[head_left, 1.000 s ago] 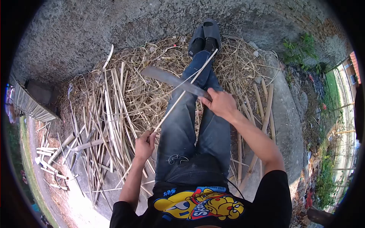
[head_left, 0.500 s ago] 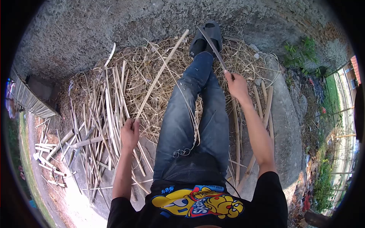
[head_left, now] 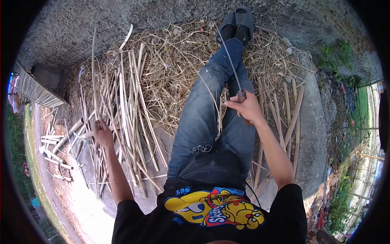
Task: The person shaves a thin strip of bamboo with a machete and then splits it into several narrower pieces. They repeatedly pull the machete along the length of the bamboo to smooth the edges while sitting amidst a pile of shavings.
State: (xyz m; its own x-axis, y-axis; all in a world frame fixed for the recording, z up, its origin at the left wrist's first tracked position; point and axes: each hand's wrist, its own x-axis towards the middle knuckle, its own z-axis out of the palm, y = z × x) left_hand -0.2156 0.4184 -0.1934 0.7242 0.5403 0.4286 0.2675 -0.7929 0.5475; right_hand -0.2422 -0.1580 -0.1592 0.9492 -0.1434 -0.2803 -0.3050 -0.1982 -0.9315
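Note:
My left hand (head_left: 103, 133) is at the left, over the heap of bamboo strips (head_left: 124, 105). Its fingers are closed on a long thin bamboo strip (head_left: 94, 65) that points up toward the wall. Over my thighs, my right hand (head_left: 248, 107) grips the dark handle of a knife (head_left: 232, 64). The thumb is stretched out, and the long narrow blade points up toward my crossed feet. A curl of thin shaving (head_left: 213, 95) lies across my jeans (head_left: 203, 110), and small coiled shavings (head_left: 201, 149) rest near my lap.
Pale shavings (head_left: 174, 77) cover the ground up to the rough wall (head_left: 162, 12). Bamboo poles (head_left: 294, 110) lie to the right of my legs, beside a concrete edge (head_left: 313, 130). Cut bamboo pieces (head_left: 53, 140) lie at the far left, below a slatted panel (head_left: 40, 95).
My left hand has moved left with the bamboo strip, from beside my legs to over the heap. My right hand has lowered slightly with the knife, its thumb now extended.

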